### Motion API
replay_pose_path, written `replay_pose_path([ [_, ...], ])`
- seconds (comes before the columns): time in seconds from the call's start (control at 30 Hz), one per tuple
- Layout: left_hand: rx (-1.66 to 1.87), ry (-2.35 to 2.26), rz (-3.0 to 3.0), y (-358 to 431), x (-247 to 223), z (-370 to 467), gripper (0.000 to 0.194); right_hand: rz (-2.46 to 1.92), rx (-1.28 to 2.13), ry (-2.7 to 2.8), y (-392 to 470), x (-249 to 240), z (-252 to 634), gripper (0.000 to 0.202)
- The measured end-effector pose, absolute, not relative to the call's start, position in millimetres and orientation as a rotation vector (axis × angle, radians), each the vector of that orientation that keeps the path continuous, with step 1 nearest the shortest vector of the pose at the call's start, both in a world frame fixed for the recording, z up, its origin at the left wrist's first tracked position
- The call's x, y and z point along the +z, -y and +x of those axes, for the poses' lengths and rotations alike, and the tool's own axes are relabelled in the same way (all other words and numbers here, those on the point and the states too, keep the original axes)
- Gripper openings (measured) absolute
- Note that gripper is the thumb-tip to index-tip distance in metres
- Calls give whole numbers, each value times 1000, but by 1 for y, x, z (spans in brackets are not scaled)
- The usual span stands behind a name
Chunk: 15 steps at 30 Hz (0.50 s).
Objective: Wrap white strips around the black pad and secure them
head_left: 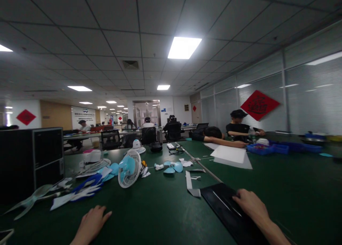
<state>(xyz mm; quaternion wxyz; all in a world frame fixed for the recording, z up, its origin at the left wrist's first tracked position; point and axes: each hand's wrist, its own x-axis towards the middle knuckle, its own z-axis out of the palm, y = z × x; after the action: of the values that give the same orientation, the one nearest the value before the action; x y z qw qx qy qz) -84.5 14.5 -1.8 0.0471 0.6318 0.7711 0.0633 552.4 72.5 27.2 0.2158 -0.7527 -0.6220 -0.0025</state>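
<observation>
On the wide green counter (160, 213), a glossy black panel (223, 202) lies slantwise before you, right of centre, your right hand (252, 206) at its right edge, perhaps to steady it, though you cannot tell whether those fingers grip or merely rest. Your left hand (92, 223) is empty, its fingers loosely relaxed low over the counter, seemingly idle; a pale strip (189, 182) sits beside the panel's far left corner.
</observation>
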Motion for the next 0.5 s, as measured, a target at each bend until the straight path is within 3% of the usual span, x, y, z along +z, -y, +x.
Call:
replay_pose_path([
  [0.23,267,-2390,1966,-18,-10,-86,60,-1950,-231,1618,-74,38,567,41],
  [0.5,267,-2424,1967,-14,-6,-77,57,-1424,44,2005,-63,54,457,35],
])
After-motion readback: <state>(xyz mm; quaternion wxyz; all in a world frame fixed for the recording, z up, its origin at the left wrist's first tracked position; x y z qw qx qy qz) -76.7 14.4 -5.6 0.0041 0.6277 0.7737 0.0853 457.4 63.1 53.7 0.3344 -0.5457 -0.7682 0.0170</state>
